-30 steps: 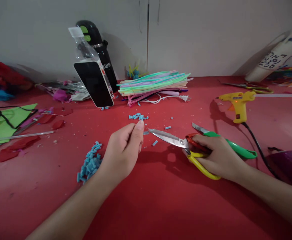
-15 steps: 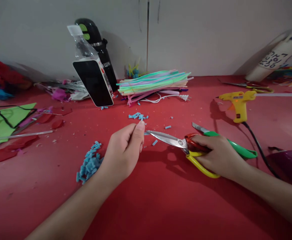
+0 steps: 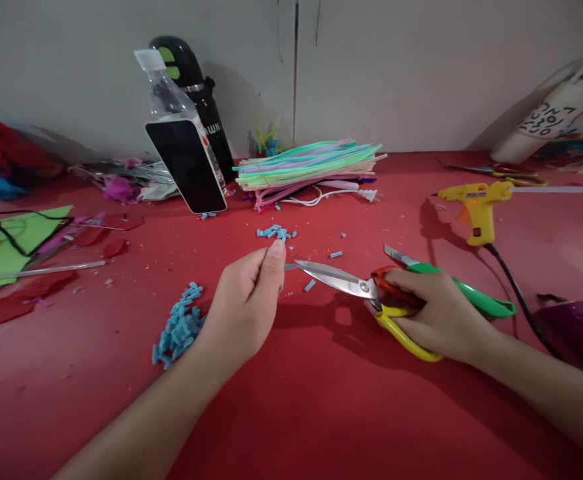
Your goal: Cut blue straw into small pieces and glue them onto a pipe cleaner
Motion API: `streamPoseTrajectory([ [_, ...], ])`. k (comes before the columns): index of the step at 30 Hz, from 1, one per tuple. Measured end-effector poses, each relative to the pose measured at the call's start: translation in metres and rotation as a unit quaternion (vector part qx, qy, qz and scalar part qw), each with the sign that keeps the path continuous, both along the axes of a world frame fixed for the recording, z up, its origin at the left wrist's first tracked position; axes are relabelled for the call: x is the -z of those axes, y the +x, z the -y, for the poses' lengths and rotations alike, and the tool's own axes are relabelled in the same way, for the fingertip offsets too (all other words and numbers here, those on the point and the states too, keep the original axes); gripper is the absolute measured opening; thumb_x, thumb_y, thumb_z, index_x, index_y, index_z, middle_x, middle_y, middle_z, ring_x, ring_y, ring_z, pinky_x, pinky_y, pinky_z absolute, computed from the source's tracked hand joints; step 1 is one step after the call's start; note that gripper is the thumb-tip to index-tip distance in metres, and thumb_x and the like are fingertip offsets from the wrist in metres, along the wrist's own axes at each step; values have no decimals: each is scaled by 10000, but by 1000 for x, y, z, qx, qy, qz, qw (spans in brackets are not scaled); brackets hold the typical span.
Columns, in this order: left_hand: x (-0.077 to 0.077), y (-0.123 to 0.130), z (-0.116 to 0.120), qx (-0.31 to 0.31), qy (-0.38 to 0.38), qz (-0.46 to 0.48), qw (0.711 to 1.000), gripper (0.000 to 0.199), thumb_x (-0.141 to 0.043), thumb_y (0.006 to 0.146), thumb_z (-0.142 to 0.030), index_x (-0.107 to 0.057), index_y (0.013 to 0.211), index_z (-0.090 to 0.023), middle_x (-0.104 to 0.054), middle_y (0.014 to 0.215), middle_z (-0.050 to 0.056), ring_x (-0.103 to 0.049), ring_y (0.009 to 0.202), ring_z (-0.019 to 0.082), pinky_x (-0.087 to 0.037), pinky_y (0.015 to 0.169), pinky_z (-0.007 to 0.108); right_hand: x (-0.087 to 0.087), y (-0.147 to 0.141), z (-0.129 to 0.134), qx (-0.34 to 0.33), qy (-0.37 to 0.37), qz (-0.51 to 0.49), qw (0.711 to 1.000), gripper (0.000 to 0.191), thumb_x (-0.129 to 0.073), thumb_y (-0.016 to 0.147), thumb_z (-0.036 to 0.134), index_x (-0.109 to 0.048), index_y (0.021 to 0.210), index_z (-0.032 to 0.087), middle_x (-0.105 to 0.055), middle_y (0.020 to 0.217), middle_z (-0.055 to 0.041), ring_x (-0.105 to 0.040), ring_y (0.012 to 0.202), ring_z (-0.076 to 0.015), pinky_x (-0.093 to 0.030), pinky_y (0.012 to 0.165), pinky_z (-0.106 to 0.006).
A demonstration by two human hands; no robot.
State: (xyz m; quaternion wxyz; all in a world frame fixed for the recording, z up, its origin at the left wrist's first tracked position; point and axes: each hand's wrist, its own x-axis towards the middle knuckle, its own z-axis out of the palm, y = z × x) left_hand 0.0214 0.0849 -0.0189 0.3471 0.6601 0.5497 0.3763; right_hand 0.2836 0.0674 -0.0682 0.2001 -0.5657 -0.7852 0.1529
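The right hand (image 3: 436, 310) wraps round the handles of the scissors (image 3: 338, 277), their tips near the left hand (image 3: 248, 297), which is pinched narrow; whether it holds anything cannot be told. Blue pieces (image 3: 271, 232) lie beyond its thumb, a blue pile (image 3: 181, 333) beside its wrist.

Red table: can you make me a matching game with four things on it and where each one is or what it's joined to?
Things:
1. yellow glue gun
2. metal scissors with red and yellow handles
3. white-edged phone with a black screen
4. big pile of small blue pieces

Places and states:
A. in front of a clear plastic bottle
B. on the table beside the left forearm
C. joined to a black cord
D. held in the right hand

Right pairs: 1-C, 2-D, 3-A, 4-B
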Motion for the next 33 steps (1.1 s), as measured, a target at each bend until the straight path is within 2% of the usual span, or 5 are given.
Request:
streamPoseTrajectory([
  [9, 0, 0, 0, 8, 9, -15, 1000, 462, -353, 994, -408, -369, 588, -188, -370, 512, -27, -338, 483, 95, -296, 454, 239, -2, -2, -1, -12, 13, -3, 1000, 254, -622, 754, 306, -425, 630, 205, -372, 568, 55, -286, 555, -104, -265, 498, -242],
  [17, 0, 0, 0, 9, 16, -18, 1000, 469, -355, 991, -424, -396, 587, -187, -393, 511, -26, -352, 480, 93, -305, 447, 230, 0, -1, -1, 10, 13, -5, 1000, 252, -620, 756, 294, -429, 622, 199, -343, 566, 51, -272, 554, -102, -264, 503, -247],
  [25, 2, 0, -2, 10, 40, -30, 999, 440, -368, 989, -416, -430, 620, -185, -433, 540, -19, -388, 505, 96, -327, 460, 217, 1, 1, 0, 7, -3, -9, 1000, 249, -671, 742, 318, -464, 662, 205, -406, 582, 48, -311, 559, -108, -254, 501, -259],
  [33, 1, -1, -1, 12, 45, -30, 998, 426, -381, 988, -405, -444, 630, -182, -443, 543, -21, -398, 503, 90, -333, 458, 209, -2, -1, -2, 1, 8, 0, 1000, 282, -648, 747, 308, -415, 628, 205, -371, 572, 54, -286, 557, -103, -265, 502, -247],
])
